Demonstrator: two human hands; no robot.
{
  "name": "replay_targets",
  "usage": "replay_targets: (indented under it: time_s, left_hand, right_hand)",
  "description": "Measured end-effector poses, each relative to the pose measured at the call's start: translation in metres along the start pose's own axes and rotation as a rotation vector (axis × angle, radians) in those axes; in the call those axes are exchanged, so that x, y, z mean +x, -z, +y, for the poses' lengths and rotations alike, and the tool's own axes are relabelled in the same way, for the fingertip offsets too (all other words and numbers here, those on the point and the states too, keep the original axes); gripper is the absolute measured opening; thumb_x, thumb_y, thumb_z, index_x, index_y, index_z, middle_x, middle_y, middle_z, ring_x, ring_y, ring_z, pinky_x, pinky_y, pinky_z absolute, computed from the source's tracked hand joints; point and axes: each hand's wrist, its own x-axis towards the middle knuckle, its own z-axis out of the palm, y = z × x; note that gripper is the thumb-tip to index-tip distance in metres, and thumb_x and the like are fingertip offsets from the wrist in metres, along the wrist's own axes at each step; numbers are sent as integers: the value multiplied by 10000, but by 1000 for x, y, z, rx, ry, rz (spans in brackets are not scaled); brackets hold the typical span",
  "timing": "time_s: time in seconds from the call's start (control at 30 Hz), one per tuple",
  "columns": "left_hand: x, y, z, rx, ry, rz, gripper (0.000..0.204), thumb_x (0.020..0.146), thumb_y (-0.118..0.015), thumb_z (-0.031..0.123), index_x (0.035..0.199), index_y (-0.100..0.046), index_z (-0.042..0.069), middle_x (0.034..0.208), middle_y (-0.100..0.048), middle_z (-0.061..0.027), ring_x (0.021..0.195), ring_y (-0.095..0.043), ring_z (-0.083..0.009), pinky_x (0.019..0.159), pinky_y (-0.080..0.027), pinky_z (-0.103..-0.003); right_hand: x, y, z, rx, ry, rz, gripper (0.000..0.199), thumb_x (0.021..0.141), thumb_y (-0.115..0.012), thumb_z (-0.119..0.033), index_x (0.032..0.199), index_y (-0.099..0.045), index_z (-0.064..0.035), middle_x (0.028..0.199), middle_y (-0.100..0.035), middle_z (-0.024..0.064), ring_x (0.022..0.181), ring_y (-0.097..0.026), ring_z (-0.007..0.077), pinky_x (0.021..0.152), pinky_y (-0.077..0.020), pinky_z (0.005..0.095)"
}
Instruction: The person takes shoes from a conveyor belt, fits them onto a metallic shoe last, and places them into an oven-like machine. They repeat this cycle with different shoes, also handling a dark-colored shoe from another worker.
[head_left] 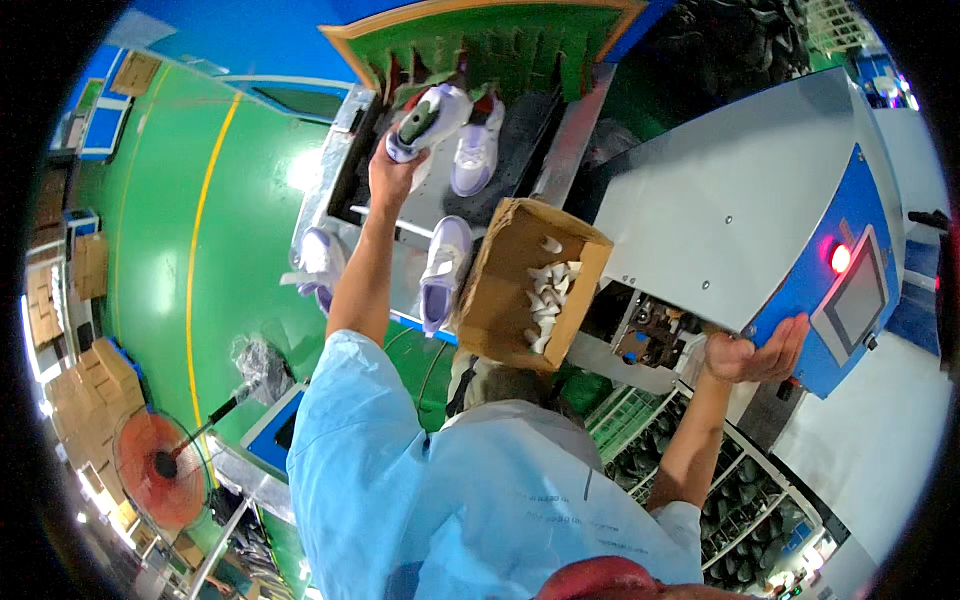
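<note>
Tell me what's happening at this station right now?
The person's left hand holds a white and lavender sneaker by its heel over the conveyor, where more sneakers lie. The right hand is open, palm up, under the edge of a grey and blue machine with a red light lit. A cardboard box of small white pieces sits between them.

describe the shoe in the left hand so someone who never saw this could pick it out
Start at the green-curtained tunnel opening at the top of the view and the conveyor running out of it. The shoe is the white and lilac sneaker lifted above the belt in the left hand. Unlike the other sneakers, which lie on the conveyor, it is held in the air and has a green last inside.
</note>
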Motion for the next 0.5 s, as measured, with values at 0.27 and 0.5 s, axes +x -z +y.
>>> replay_targets:
  time_s: [0.27,0.5]
  left_hand:
    - [-146,38,179,-347,13,-177,733,728,-890,116,1380,-576,4,1245,-686,-61,1128,-619,-160,1026,-460,-321]
    - [-311,-20,214,-679,205,-491,1109,625,-984,285,1509,-377,3,1398,-537,-103,1259,-511,-204,1067,-416,-364]
  right_hand:
    - [18,34,-10,314,-153,-165,477,1043,-499,-301,1355,-573,52,1439,-562,194,1337,-509,376,1131,-329,484]
    - [-27,128,-76,1793,-858,-653,1038,782,-894,-341,1555,-293,2,1531,-440,177,1417,-437,314,1178,-341,435]
